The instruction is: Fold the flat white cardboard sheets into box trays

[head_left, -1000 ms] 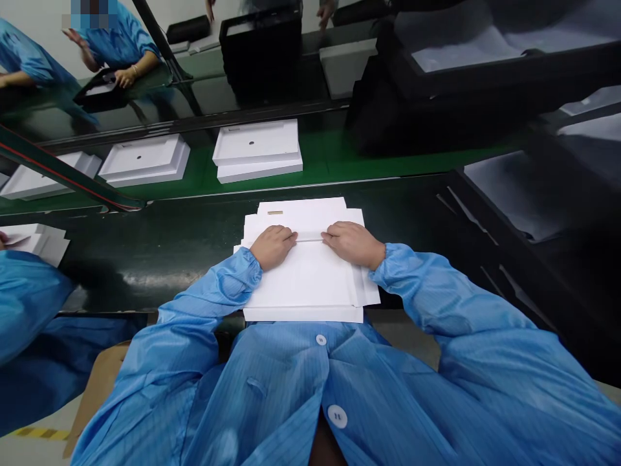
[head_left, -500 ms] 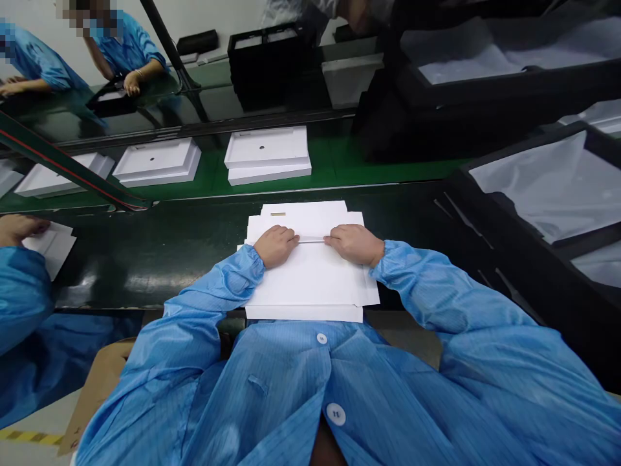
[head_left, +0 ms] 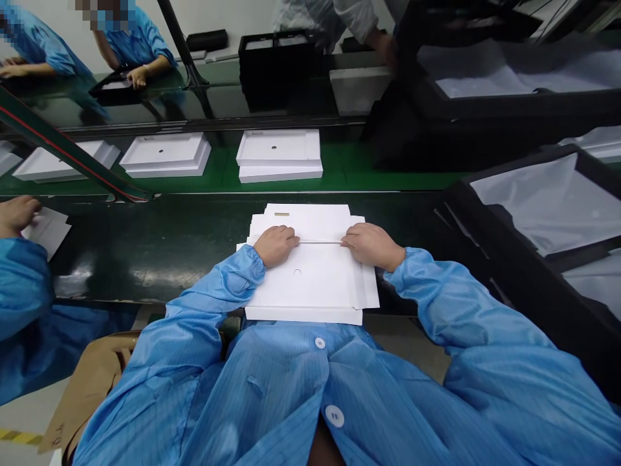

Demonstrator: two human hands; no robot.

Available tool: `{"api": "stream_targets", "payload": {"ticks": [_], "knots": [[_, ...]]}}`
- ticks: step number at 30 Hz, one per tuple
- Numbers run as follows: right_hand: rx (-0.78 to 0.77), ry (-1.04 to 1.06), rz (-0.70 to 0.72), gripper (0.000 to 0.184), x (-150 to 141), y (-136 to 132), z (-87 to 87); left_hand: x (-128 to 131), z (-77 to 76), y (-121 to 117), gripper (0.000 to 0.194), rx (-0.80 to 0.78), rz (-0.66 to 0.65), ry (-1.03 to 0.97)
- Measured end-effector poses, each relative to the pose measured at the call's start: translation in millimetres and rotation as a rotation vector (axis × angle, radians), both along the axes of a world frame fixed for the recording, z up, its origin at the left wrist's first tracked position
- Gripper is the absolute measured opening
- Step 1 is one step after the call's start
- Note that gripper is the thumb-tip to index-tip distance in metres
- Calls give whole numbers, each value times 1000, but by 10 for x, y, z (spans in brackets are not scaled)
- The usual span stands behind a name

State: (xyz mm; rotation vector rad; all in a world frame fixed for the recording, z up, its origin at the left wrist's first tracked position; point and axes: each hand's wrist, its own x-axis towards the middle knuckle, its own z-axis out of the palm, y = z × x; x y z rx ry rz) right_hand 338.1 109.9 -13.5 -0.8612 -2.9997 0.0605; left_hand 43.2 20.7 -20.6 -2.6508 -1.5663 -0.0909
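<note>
A flat white cardboard box blank (head_left: 315,285) lies in front of me, with side flaps and a small slot near its far edge. A narrow raised fold runs across it. My left hand (head_left: 277,246) has its fingers closed on the left part of this fold. Further right, my right hand (head_left: 372,246) pinches the same fold, near the blank's right side. Between the hands the fold shows as a thin ridge. A faint round mark is visible on the near panel, and the near flap reaches the bench edge at my blue coat.
Stacked white box trays (head_left: 279,152) sit on the green belt (head_left: 344,175) behind the dark bench (head_left: 169,252). Black bins (head_left: 514,259) with translucent lining stand at right. At left a co-worker's hand (head_left: 17,213) holds white card. A brown carton (head_left: 92,382) is below. More people work across the line.
My right hand has slid right along the fold, away from my left hand, which keeps its place. The round mark now shows. The co-worker's hand at left has shifted, and the view has tilted slightly.
</note>
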Motion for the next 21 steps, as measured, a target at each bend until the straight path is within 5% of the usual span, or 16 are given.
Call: {"api": "stream_targets", "payload": {"ticks": [7,13,17,21], "knots": [[31,-18,68,38,-20,-23,59,-5,44,15,33,-29,5,-50],[39,-113,17,33,-73,-79,190,-471,224,-120,40,-144,153,-17],[13,-4,13,51,-513,-259,184,-739,166,-263,41,-174,225,-91],[-91,63,67,46,-1134,-414,106,-756,36,-314,42,-138,263,-174]]}}
